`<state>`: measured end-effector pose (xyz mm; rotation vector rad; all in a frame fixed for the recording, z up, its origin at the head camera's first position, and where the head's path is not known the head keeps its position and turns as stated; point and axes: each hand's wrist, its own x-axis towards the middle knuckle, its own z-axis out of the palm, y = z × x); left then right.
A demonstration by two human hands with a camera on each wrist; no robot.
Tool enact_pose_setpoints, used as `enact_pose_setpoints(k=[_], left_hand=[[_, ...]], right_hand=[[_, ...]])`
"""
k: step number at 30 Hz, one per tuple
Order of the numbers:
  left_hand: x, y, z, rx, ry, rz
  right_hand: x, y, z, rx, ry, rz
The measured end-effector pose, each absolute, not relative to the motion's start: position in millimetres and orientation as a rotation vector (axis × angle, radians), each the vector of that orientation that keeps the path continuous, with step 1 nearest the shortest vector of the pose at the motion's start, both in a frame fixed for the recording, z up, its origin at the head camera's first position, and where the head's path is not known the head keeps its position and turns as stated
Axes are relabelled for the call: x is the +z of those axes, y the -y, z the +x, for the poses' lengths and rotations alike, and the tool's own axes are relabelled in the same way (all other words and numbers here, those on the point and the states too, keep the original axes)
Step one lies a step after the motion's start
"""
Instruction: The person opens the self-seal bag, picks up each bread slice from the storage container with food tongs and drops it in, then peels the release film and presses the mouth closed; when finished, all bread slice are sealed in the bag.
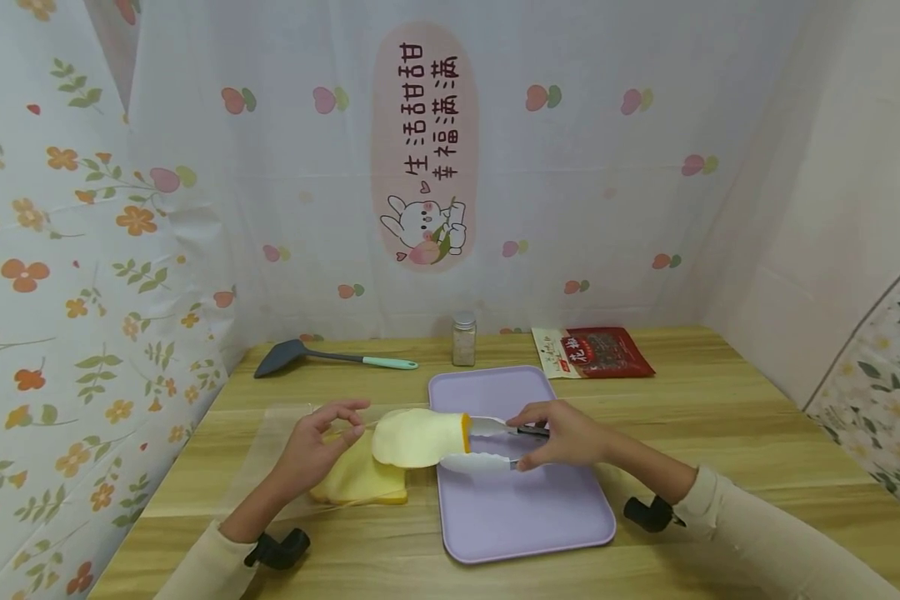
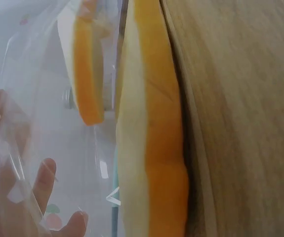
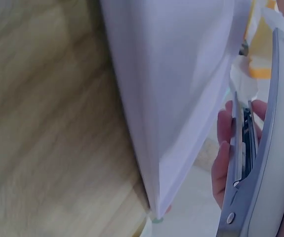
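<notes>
My right hand point(image 1: 562, 435) grips a pair of tongs point(image 3: 275, 138), whose pale tips reach to the right end of a bread slice point(image 1: 420, 437). That slice is tilted and raised above the left edge of the purple tray point(image 1: 525, 517). Another bread slice point(image 1: 363, 475) lies flat on the table in a clear plastic bag point(image 1: 258, 458); in the left wrist view its orange crust point(image 2: 166, 148) runs beside the wood. With thumb and fingers curled, my left hand point(image 1: 315, 442) holds the bag near its mouth. Plastic partly veils the fingers in the left wrist view.
A dark spatula point(image 1: 330, 357) with a mint handle lies at the back left. Behind the tray stand a small glass jar point(image 1: 464, 340) and a red spice packet point(image 1: 603, 352). Patterned curtains point(image 1: 300, 167) border the wooden table point(image 1: 682, 433) behind and at the sides.
</notes>
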<state>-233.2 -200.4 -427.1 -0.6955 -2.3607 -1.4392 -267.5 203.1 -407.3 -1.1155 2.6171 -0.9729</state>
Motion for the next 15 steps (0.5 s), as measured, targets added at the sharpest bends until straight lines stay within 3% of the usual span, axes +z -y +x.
enact_pose_setpoints(k=[15], left_hand=[[-426.3, 194.9, -232.5, -1.459, 2.369, -0.681]], right_hand=[[-408.9, -175.5, -262.5, -0.973, -2.599, -1.147]])
